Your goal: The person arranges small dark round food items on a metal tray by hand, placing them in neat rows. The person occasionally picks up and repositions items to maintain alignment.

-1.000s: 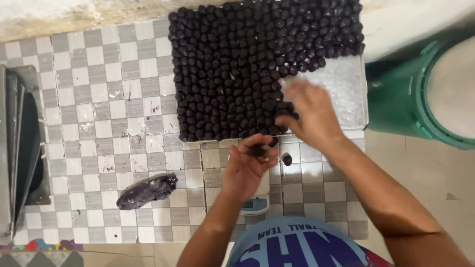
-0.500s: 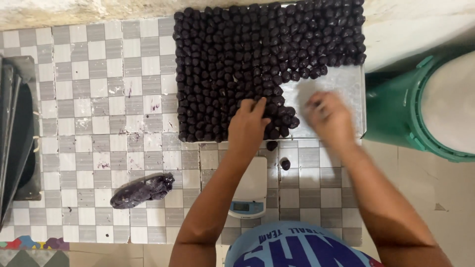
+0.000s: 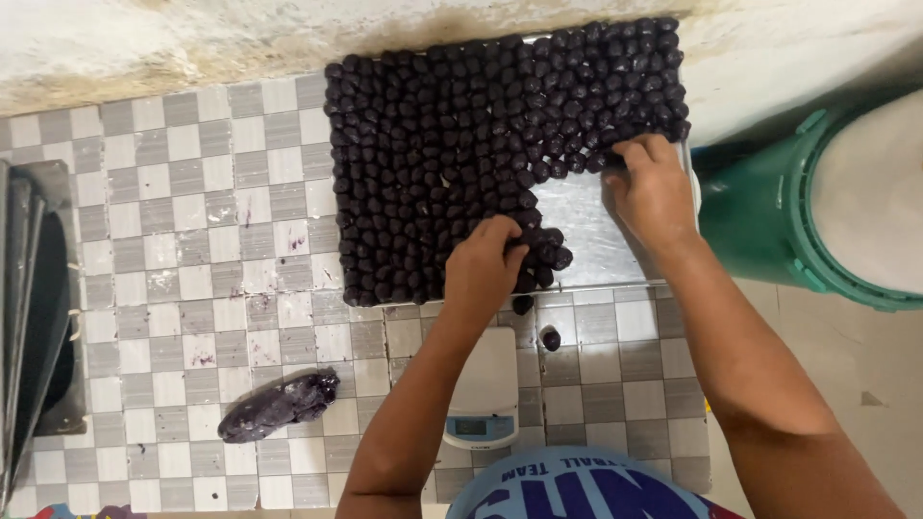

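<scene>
Dark purple balls (image 3: pixel 433 163), small and roundish, packed tight in rows on a metal tray (image 3: pixel 596 240). They cover nearly the whole tray, left edge to right edge along the top, but the lower right corner is bare, shiny metal. The filled area steps down there, so the balls' edge runs diagonally from upper right to lower middle. Left hand (image 3: pixel 484 269) rests on the balls at the bottom edge of the pack, fingers curled over a few. Right hand (image 3: pixel 654 187) touches the balls at the right end of the upper rows. Two stray balls (image 3: pixel 550 338) lie off the tray on the checkered tile just below it.
</scene>
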